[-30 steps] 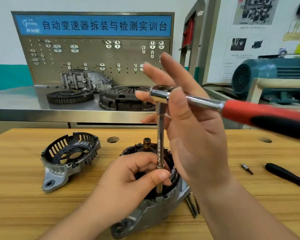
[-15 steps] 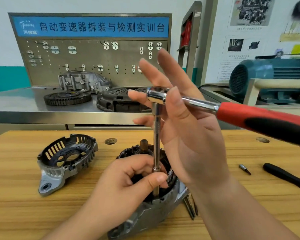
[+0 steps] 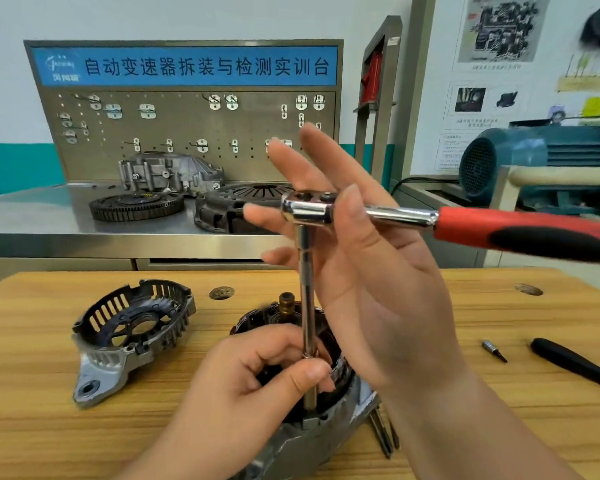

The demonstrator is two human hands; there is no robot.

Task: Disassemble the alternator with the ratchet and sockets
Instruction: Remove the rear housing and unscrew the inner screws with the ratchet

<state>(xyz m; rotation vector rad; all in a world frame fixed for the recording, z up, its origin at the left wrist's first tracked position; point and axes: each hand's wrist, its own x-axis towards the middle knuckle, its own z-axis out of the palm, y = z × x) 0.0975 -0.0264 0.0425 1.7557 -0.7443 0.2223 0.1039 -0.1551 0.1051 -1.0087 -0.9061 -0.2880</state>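
Barely anything has shifted over the last second. The ratchet point(image 3: 465, 226) has only drifted a touch left along with the whole view, and its red handle is still sticking out to the right at about the same angle. The right hand point(image 3: 371, 282) is staying spread, fingers straight and fanned out behind the ratchet head, thumb lying across the front of the chrome neck, so it's cradling the tool more than gripping it. The left hand point(image 3: 253, 386) is pinching the extension bar point(image 3: 306, 299) low down between thumb and fingers, keeping it upright.

The bar is running straight down into the alternator point(image 3: 312, 445), which is sitting on the wooden bench point(image 3: 32, 427) right in front of the person. I can't actually see the fastener it's on. The end cover point(image 3: 132, 327) is already off and lying to the left, well apart, and a couple of long bolts point(image 3: 383, 436) are lying just beside the housing on the right.

What I'd be worrying about: with such a loose hold up top, that long handle is hanging all its weight out to one side. That could tip the bar and pop the socket off the fastener, maybe rounding it. Nothing is clamping the alternator either, so a hard pull could send the whole body spinning or sliding into those loose bolts
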